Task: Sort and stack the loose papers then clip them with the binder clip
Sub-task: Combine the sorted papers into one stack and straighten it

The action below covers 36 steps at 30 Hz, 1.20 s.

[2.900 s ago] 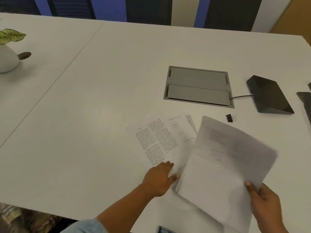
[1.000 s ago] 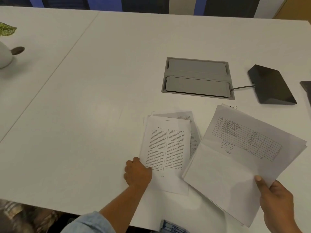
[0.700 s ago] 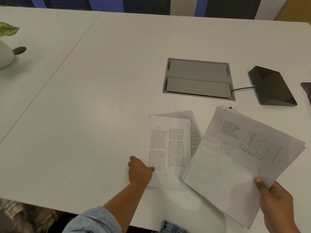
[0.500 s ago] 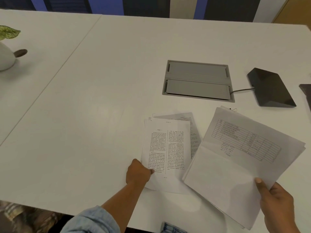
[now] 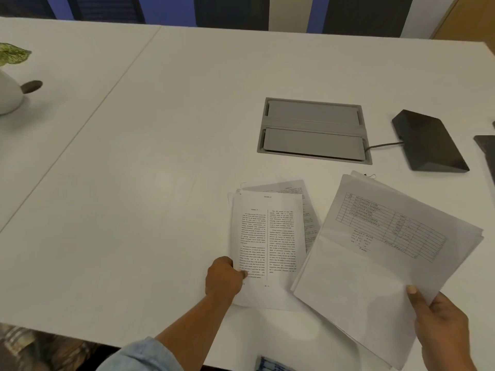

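My right hand grips a stack of papers by its near corner, tilted above the white table; the top sheet bears a table and handwriting. My left hand pinches the left edge of a two-column printed page, which lies over other loose sheets on the table. Only the wire tip of the black binder clip peeks out past the far edge of the held stack.
A grey cable hatch is set into the table beyond the papers. A black wedge-shaped device sits at the right, a white plant pot at the far left. The table's near edge runs just below my hands.
My left hand slid from the loose sheets' near edge to their left side and closed on the printed page. The right-hand stack came lower and now hides most of the binder clip.
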Motion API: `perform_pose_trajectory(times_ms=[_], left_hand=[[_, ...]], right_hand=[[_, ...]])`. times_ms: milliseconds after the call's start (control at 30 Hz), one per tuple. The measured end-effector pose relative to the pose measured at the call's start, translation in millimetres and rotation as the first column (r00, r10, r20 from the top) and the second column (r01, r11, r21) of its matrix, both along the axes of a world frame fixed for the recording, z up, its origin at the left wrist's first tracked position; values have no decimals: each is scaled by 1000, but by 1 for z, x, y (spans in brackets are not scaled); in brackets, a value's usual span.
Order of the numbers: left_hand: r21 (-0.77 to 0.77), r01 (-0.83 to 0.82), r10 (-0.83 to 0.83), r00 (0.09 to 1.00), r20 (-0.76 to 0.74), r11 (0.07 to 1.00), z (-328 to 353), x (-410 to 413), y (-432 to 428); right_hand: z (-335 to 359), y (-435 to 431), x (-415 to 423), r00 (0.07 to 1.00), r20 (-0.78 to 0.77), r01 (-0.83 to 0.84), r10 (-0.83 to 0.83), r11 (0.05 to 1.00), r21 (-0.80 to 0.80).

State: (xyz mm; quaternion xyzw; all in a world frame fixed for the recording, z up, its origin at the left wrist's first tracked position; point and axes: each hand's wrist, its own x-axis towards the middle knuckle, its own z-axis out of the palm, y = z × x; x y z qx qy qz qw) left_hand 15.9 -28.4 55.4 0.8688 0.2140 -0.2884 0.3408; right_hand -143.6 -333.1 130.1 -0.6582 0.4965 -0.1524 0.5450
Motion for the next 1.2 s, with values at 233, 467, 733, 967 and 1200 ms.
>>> perform_pose_trajectory(times_ms=[233, 467, 733, 967, 1200], left_hand=[[-191, -95, 126, 979, 158, 977, -3, -7, 8], [-229, -187, 234, 951, 201, 955, 15, -8, 15], [-368, -192, 278, 940, 199, 910, 37, -1, 22], [-527, -173, 326, 921, 212, 832, 75, 6, 34], [-628, -130, 329, 920, 212, 768, 110, 7, 24]], right_hand=[[2, -4, -1, 998, 15, 57, -57, 998, 1], [16, -4, 0, 997, 47, 57, -61, 996, 75], [7, -25, -5, 987, -22, 157, -159, 986, -58], [4, -32, 1, 984, -67, 162, -167, 984, -79], [17, -31, 20, 998, 6, 60, -60, 997, -52]])
